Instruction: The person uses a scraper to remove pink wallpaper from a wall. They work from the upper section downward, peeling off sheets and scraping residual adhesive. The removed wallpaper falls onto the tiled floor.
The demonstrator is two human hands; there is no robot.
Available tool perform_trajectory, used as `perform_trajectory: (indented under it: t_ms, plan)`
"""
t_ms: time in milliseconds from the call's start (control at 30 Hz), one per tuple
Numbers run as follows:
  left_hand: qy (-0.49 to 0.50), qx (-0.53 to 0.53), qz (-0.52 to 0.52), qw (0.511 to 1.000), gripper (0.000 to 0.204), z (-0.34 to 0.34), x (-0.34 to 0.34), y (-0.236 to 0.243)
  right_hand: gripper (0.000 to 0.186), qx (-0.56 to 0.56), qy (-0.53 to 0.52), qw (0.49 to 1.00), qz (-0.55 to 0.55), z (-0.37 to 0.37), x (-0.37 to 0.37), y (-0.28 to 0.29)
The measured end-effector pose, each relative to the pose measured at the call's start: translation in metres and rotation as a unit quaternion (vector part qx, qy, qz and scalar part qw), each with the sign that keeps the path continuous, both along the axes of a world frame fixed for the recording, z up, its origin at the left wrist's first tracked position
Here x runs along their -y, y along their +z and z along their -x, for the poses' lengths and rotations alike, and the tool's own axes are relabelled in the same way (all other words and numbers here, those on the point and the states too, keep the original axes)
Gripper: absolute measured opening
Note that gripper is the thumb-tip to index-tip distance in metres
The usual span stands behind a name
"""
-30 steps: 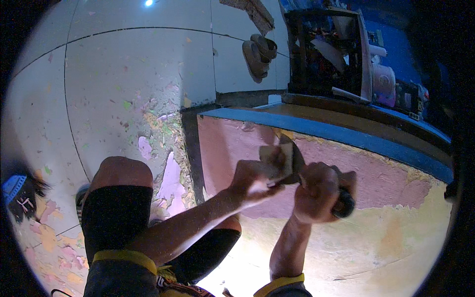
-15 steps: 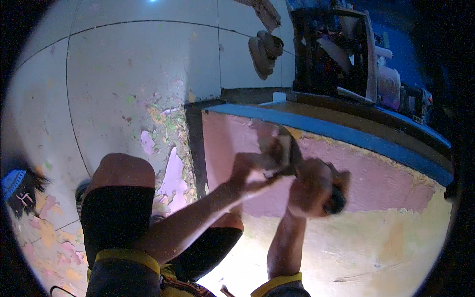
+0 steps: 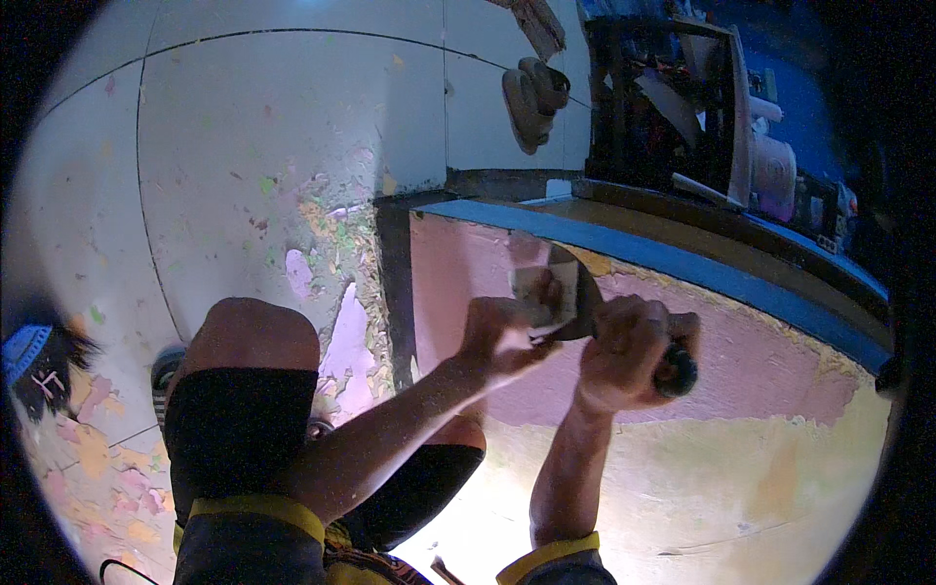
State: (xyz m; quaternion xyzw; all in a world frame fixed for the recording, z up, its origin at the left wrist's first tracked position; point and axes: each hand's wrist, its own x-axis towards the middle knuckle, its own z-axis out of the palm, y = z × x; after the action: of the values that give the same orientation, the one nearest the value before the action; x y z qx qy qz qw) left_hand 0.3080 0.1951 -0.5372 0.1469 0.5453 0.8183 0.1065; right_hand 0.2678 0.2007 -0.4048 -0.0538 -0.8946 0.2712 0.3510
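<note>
In my right hand (image 3: 629,353), closed around its black handle (image 3: 675,372), is a scraper with a broad, dark metal blade (image 3: 586,292) whose edge curves. My left hand (image 3: 502,336) is closed at the blade's lower left side, fingers bent against it. A pale square patch (image 3: 531,283) with finger-like shapes shows there; whether it is a separate flat piece or a reflection I cannot tell. Both hands are in front of a low wall (image 3: 721,341), its upper part pink and its lower part bare yellowish, with a ragged paint edge between.
A blue ledge (image 3: 682,273) tops the wall. Pink paint flakes (image 3: 348,351) and crumbs litter the floor tiles beside it. Shoes (image 3: 531,102) and a dark shelf unit (image 3: 663,107) stand farther back. A brush with a blue head (image 3: 24,353) lies at far left.
The view has shifted slightly, so the scene sits a little farther right. Both hands keep their hold at the scraper and look less blurred now.
</note>
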Motion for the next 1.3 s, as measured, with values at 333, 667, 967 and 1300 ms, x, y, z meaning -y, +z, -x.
perform_trajectory:
  t_ms: [333,667,967,1300]
  plan:
    - [-0.163,0.067,-0.035,0.984,0.032,-0.008,-0.003,-0.016,0.017,-0.008,0.013,0.979,-0.203,-0.003,0.005,-0.011]
    - [-0.080,-0.039,-0.045,0.995,0.027,0.005,0.012,-0.009,0.021,-0.063,-0.026,0.996,0.049,-0.012,0.007,-0.009]
    - [-0.017,0.039,-0.112,0.993,0.030,0.004,0.004,-0.010,0.015,-0.002,0.034,0.996,-0.086,-0.014,0.005,-0.011]
    - [-0.041,0.027,-0.079,0.996,0.023,-0.005,0.002,-0.017,0.023,-0.028,0.026,0.999,0.039,-0.019,0.000,-0.021]
